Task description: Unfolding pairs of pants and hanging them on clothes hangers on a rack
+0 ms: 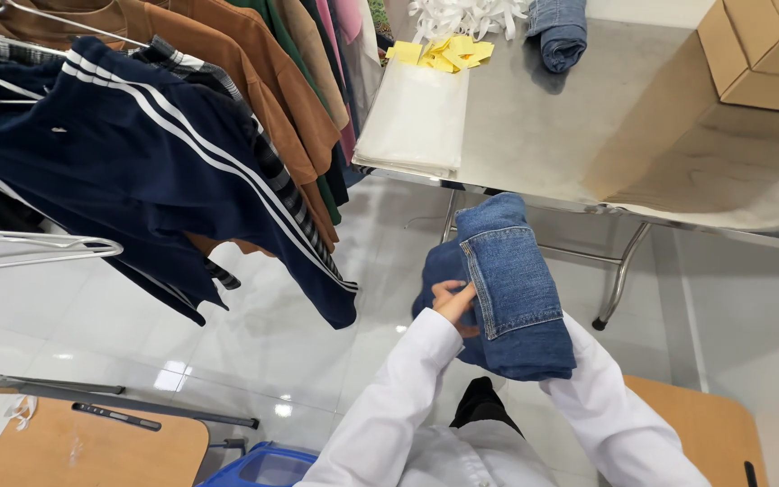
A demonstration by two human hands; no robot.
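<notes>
Matt blue denim jeans (511, 289) (stitched pocket) before a brushed-metal table (570, 126).

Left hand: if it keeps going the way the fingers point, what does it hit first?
The left hand already touches the folded jeans; its fingers point right into the denim, so probably that fabric first.

view: single head camera, worn by the person
facing: steeply down and forward, over white sleeves
near: folded jeans (511, 289), close below
farther: table (588, 135) ahead, clothes rack (137, 135) at left
</notes>
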